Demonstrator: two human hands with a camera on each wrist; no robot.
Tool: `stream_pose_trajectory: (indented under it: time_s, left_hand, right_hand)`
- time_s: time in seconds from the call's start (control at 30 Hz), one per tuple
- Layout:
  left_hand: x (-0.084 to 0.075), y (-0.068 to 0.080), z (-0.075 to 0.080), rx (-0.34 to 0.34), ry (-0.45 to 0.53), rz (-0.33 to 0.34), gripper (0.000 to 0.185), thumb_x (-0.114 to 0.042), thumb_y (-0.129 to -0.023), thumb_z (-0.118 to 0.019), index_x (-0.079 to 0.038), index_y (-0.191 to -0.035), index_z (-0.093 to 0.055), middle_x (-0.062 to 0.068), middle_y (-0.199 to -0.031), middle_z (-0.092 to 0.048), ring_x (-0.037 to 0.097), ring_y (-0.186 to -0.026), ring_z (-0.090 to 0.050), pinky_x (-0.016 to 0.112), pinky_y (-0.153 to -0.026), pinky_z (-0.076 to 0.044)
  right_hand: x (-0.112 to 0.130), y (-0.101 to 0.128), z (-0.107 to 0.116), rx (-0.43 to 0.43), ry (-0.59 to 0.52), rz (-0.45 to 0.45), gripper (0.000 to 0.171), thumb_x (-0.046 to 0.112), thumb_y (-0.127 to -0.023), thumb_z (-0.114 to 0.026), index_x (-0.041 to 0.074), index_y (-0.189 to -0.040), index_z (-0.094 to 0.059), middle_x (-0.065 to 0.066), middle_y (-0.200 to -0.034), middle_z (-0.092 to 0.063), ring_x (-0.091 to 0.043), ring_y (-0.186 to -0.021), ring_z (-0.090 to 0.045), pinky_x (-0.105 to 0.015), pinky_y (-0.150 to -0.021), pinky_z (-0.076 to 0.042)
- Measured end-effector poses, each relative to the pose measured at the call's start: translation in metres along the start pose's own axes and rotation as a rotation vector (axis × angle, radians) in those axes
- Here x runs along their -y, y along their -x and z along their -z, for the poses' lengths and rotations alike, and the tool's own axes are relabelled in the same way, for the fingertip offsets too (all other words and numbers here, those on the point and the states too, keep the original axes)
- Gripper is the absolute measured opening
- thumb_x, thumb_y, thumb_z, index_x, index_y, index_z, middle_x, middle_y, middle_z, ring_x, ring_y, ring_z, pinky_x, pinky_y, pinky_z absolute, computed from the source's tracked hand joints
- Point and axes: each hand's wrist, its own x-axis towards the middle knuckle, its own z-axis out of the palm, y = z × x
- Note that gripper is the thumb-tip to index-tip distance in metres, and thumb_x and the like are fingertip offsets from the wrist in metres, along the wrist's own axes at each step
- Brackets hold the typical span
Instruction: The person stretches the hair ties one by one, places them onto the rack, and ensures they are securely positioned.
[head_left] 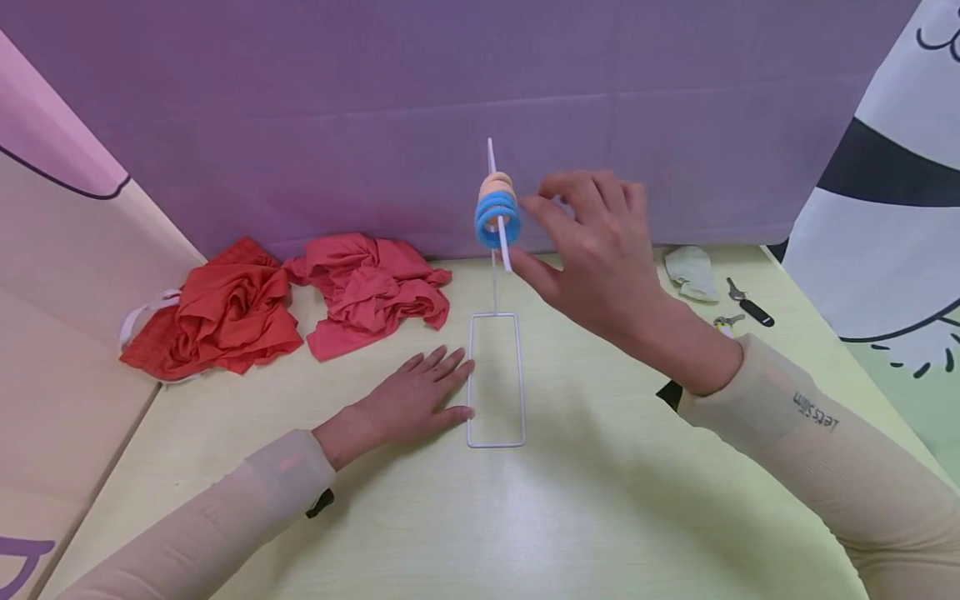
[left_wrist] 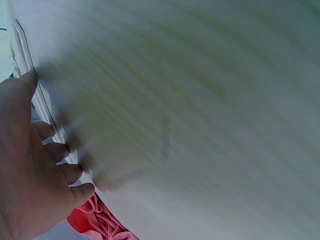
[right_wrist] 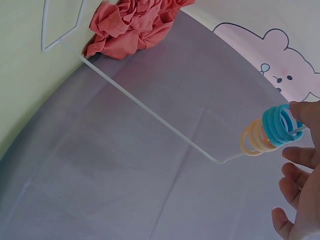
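A white wire stand has a flat rectangular base on the table, a thin upright and a rod at its top that points towards me. Several blue rings hang on this rod in front of several pale orange rings. Beside the blue rings is my right hand, its thumb and forefinger parted at the nearest ring and the rod's end. In the right wrist view, the thumb tip overlaps the front blue ring. My left hand lies flat, fingertips and thumb at the base's left side.
A crumpled red cloth with a white band and a pinkish-red cloth lie at the back left. A small pale cloth, keys and a black tag are at the back right. A purple backdrop hangs behind the table.
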Motion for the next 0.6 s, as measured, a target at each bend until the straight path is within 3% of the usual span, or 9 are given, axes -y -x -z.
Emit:
stream_pose_trajectory:
  time_s: [0.33, 0.6]
  left_hand:
    - [0.001, 0.000, 0.000, 0.011, -0.004, 0.008, 0.079, -0.063, -0.099, -0.043, -0.019, -0.162, -0.020, 0.006, -0.169, -0.016, 0.034, -0.157, -0.011, 0.056, -0.125, -0.018]
    - [0.001, 0.002, 0.002, 0.010, 0.012, 0.013, 0.080, -0.063, -0.099, -0.043, -0.019, -0.162, -0.019, 0.006, -0.169, -0.015, 0.034, -0.157, -0.010, 0.056, -0.125, -0.017]
  right_hand:
    - [-0.010, 0.021, 0.010, 0.138, -0.007, -0.060, 0.048, 0.045, -0.091, -0.071, 0.006, -0.120, -0.070, -0.015, -0.111, -0.064, -0.036, -0.104, -0.054, -0.056, -0.085, -0.038]
    - [-0.019, 0.049, 0.023, 0.266, -0.098, -0.144, 0.055, 0.040, -0.085, -0.076, 0.006, -0.127, -0.067, -0.015, -0.113, -0.067, -0.037, -0.105, -0.054, -0.053, -0.083, -0.038]
